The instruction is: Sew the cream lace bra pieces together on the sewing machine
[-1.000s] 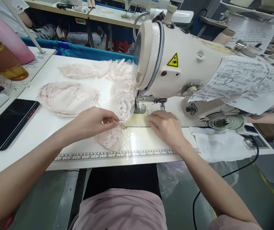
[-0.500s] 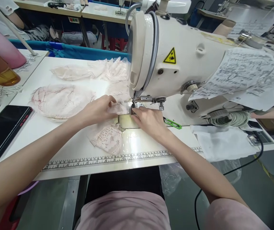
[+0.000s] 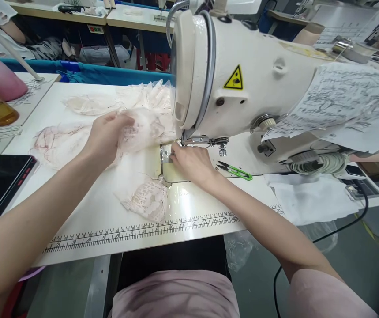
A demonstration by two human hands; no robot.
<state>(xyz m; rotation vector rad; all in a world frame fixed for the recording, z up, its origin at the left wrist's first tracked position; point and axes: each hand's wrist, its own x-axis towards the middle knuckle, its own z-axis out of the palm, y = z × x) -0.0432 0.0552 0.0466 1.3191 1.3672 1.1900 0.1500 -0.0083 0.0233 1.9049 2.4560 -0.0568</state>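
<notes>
My left hand (image 3: pixel 107 136) is raised over the table, left of the needle area, its fingers pinched on a sheer pale-pink lace piece (image 3: pixel 144 129). The lace stretches from those fingers toward the sewing machine (image 3: pixel 196 66). Beside the metal needle plate (image 3: pixel 166 154), my right hand (image 3: pixel 194 163) has its fingers curled together under the machine head; what they hold, if anything, is hidden. A smaller lace piece (image 3: pixel 149 198) lies in front of the machine bed. Green-handled thread snips (image 3: pixel 237 171) rest to the right of my right hand.
More pale fabric pieces (image 3: pixel 60 143) lie at the left. A black phone (image 3: pixel 4 185) sits near the left edge, below a pink thread cone (image 3: pixel 0 75). A printed ruler (image 3: pixel 123 233) runs along the front edge. White cloth (image 3: pixel 311 196) lies at the right.
My left hand has moved left and up, drawing the lace away from the needle. My right hand has shifted slightly left and down, and more of the snips and needle plate shows.
</notes>
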